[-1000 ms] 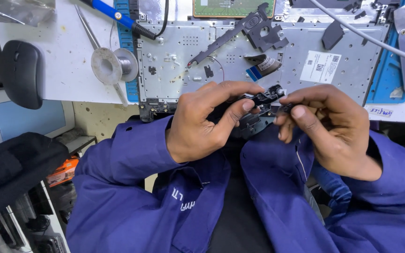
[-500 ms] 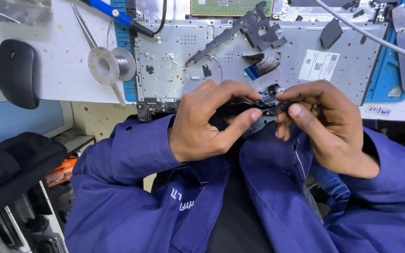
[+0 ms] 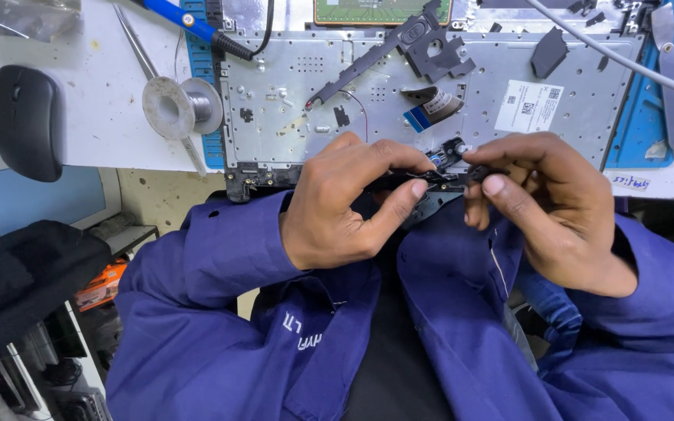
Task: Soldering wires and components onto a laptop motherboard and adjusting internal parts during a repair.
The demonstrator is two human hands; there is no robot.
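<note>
Free room: bare white surface [image 3: 95,132] far left, between black mouse [image 3: 26,121] and solder spool [image 3: 177,105]. Obstacles: metal laptop chassis [image 3: 352,93] fills the far centre, black bracket [image 3: 423,43] on it; tweezers [image 3: 146,62] left; grey cable [image 3: 618,58] crosses far right.

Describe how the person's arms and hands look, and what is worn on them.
Both hands, the left hand and the right hand, are bare: no gloves, rings or watch are visible. Both arms are covered to the wrist by long blue sleeves of a loose work jacket with plain, open cuffs. The fabric is creased and folded. Small white lettering is printed on the jacket front.
</note>
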